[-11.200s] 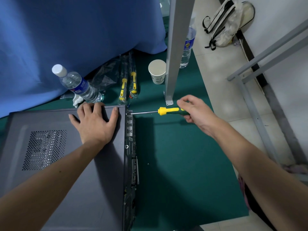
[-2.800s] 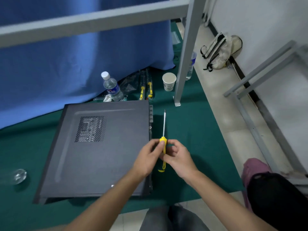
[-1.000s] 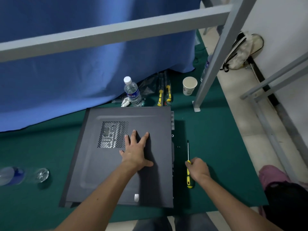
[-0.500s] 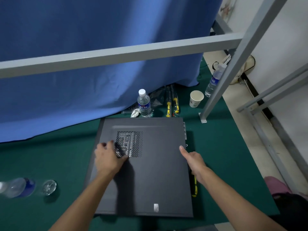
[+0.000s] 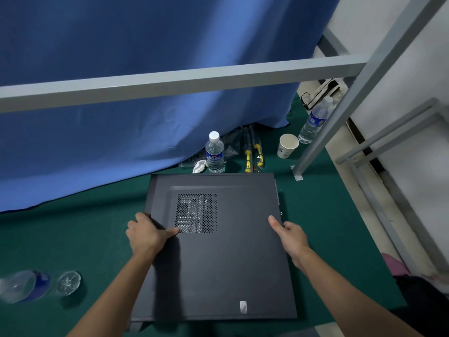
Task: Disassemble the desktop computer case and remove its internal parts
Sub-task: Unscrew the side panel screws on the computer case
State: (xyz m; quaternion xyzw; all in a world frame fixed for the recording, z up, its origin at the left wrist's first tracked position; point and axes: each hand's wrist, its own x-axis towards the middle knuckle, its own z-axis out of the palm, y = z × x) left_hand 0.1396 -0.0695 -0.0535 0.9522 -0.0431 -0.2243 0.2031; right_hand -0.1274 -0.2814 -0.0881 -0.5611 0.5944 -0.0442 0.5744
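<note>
In the head view, both hands have shifted outward since half a second ago: the left hand [image 5: 148,233], which lay flat by the vent, now grips the left edge of the computer case [image 5: 226,249], its fingers curled over the rim and its thumb stretched onto the panel toward the vent grille [image 5: 196,213]. The right hand [image 5: 289,235] has moved to the right edge, thumb lying on top of the panel and the other fingers wrapped down over the side, out of sight. The screwdriver seen beside the case a moment ago is no longer visible. The case lies flat on the green table [image 5: 85,239], its dark grey side panel facing up, closed, with a raised rectangular outline, the perforated grille near the upper left and a small silver sticker [image 5: 243,307] near the front edge. Behind it stand a water bottle [image 5: 214,153], two yellow-handled tools [image 5: 252,155] in plastic and a paper cup [image 5: 287,145] before the blue curtain [image 5: 136,122].
</note>
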